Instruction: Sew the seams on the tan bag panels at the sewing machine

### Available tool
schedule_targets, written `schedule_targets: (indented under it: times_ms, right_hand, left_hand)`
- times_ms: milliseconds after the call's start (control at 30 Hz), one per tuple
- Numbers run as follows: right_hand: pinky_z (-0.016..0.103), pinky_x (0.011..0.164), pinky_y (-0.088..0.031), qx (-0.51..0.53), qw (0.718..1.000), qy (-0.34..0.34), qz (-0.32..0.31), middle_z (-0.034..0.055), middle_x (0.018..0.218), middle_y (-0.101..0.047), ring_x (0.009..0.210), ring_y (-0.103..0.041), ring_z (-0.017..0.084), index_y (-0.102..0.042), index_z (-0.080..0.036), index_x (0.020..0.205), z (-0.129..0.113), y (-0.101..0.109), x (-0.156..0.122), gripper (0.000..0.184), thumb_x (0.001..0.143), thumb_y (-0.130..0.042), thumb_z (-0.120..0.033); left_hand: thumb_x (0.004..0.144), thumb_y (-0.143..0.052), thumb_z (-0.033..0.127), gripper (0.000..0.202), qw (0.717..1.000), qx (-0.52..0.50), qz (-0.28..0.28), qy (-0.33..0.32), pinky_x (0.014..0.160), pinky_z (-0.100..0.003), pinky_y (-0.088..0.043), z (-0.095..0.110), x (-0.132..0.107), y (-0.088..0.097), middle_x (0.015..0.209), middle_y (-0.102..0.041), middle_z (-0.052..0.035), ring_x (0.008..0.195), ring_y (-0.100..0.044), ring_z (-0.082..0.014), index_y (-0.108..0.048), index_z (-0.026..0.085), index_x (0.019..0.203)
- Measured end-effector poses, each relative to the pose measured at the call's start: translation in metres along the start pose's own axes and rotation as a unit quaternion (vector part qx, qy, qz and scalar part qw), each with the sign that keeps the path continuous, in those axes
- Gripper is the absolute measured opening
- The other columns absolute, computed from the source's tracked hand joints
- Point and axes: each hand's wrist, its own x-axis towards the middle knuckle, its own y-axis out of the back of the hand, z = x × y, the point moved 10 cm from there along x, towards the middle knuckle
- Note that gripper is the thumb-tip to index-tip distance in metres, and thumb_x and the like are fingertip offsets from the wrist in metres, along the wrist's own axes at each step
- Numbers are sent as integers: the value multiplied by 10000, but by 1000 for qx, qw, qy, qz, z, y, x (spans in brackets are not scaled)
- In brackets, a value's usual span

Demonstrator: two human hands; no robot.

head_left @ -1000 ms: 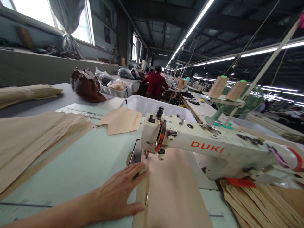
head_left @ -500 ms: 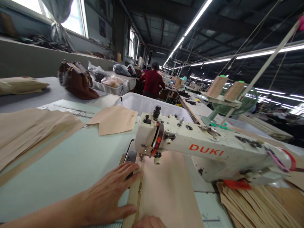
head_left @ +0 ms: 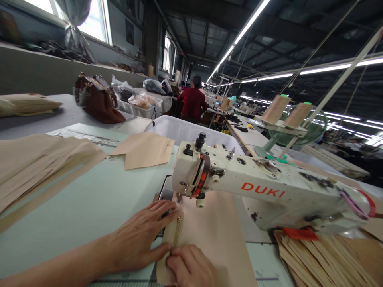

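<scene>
A beige panel (head_left: 212, 235) lies under the head of a white sewing machine (head_left: 224, 173) marked DUKI. Along the panel's left side runs a zipper (head_left: 177, 231), its metal slider just short of the presser foot (head_left: 179, 198). My left hand (head_left: 143, 233) rests flat on the left edge by the zipper, fingers stretched toward the foot and thumb apart. Closer to me, my right hand (head_left: 193, 265) is closed, with thumb and fingertips pinching the zipper line. Its fingertips nearly touch my left thumb.
Beige pieces are stacked at the left (head_left: 38, 163), with a single cut piece (head_left: 146, 153) behind. Beige strips (head_left: 317, 259) lie at the right. Beyond stand a brown handbag (head_left: 98, 99), a white bin (head_left: 194, 129) and thread cones (head_left: 277, 109). A person in red (head_left: 193, 103) works further back.
My right hand has come forward from the bottom edge and pinches the zipper. The zipper slider has moved nearer the presser foot. My left hand stays nearly in place.
</scene>
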Motion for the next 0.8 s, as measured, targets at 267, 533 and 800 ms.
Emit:
schedule_targets:
  times_ms: [267,533,800]
  right_hand:
    - [258,902,-497,126,954,-50,-268,7,1024,-707,994,-640,149,-661,-225,1000,40,-3,54,186,1026,-477,-204]
    - [406,838,-507,-69,963,17,-260,70,1015,-675,947,-599,253,-630,-183,1089,56,-32,47,176,923,-624,-128]
    - [345,912,-504,46,960,-144,-234,68,1063,-675,1027,-615,224,-721,-227,1023,86,-29,58,158,898,-661,-150]
  left_hand:
    - [906,-620,283,575,998,15,62,-6,1145,-488,-388,8,-1,6,1412,-519,-82,1323,-463,-309,-455,290,1457]
    - [1006,-491,211,323,999,-10,-8,-43,1052,-339,-470,35,-21,3,1271,-617,-14,1167,-580,-215,-543,313,1308]
    - [1004,-439,185,373,997,22,-45,-51,1038,-374,-489,38,-17,-1,1300,-571,-56,1183,-562,-244,-519,302,1350]
